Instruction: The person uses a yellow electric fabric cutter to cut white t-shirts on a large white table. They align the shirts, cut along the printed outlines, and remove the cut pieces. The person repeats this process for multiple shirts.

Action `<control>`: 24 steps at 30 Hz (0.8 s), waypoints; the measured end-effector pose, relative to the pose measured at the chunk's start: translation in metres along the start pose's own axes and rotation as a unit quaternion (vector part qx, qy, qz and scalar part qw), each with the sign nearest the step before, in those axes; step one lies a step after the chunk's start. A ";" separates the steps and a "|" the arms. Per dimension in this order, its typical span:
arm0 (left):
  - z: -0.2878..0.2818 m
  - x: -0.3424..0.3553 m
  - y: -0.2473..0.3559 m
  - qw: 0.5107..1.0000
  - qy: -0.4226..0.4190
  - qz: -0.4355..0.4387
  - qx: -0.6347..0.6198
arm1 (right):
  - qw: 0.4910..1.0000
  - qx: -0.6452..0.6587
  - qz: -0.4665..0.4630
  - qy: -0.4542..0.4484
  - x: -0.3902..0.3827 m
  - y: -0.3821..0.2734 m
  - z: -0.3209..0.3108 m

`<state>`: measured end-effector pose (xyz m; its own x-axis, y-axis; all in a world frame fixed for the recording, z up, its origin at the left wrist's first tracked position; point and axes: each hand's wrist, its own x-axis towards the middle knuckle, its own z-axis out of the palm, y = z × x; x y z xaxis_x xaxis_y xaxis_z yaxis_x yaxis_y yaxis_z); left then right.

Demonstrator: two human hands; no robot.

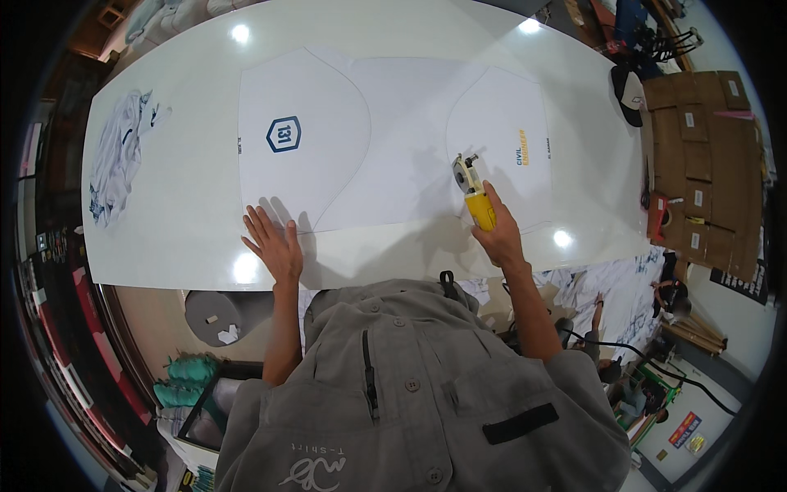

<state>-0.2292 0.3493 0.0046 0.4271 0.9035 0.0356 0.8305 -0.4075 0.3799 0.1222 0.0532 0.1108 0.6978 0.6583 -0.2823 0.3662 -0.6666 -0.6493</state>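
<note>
The right hand point(498, 234) has its grip closed around the yellow handle of a small electric rotary fabric cutter point(473, 191), which stands on the white fabric sheet point(393, 139) at the right-centre of the worktop point(188, 238). The cutter's long axis runs from the handle, nearest the person, up and slightly left toward the far side of the worktop, with the round blade and grey metal head pointing away from the person. The blade sits just at the left edge of a printed curved panel outline point(500, 139) bearing a small yellow and blue mark. The left hand point(275, 242) lies flat, palm down and fingers spread, holding nothing, pressing the near edge of the fabric sheet below a second curved panel outline point(299, 139) that carries a dark blue hexagon emblem. The two hands are well apart. The worktop is a long, glossy white surface reflecting several ceiling lights. On its far left lies a crumpled heap of white and blue printed cloth point(119, 156). To the right, beyond the worktop's end, stands a stack of brown cardboard boxes point(705, 164), with a black and white cap point(630, 92) near them. A black power cord point(656, 361) trails across the floor at lower right. The person wears a grey buttoned shirt point(410, 394).
</note>
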 end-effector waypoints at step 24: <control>-0.031 0.049 -0.044 0.978 -0.125 0.155 0.059 | 0.975 0.074 0.134 0.163 0.072 -0.091 0.065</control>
<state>-0.2557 0.4157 0.0179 0.7265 0.6796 -0.1015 0.6768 -0.6822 0.2768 0.0991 0.1840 0.1039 0.9232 0.3063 -0.2321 0.0688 -0.7260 -0.6843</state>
